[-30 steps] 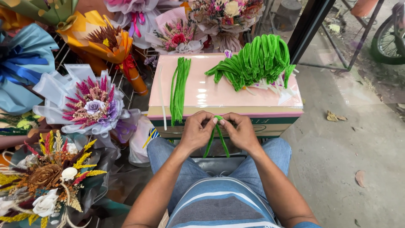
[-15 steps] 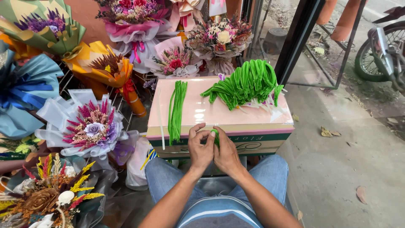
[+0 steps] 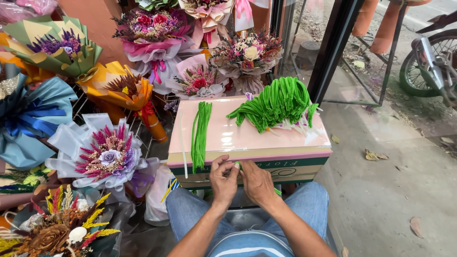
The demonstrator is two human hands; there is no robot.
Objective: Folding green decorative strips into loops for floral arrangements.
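My left hand (image 3: 223, 180) and my right hand (image 3: 255, 182) meet in front of a pink-topped cardboard box (image 3: 238, 135), both pinching one green pipe cleaner (image 3: 237, 164) whose tip shows between the fingers. A short end of it pokes out below my right wrist. On the box lie a straight bundle of green pipe cleaners (image 3: 200, 133) at the left and a heap of bent green pipe cleaners (image 3: 278, 102) at the right, over thin white sticks. My knees in blue jeans sit under the box's front edge.
Wrapped flower bouquets crowd the left and back: a white and purple one (image 3: 102, 154), an orange one (image 3: 124, 93), a blue one (image 3: 28, 119), pink ones (image 3: 154, 33). A black metal post (image 3: 333, 47) and concrete pavement lie right; a motorbike wheel (image 3: 423, 62) stands far right.
My hands have stayed together on the pipe cleaner, and its long green tails no longer show below them. The view has tilted up, showing more bouquets and pavement.
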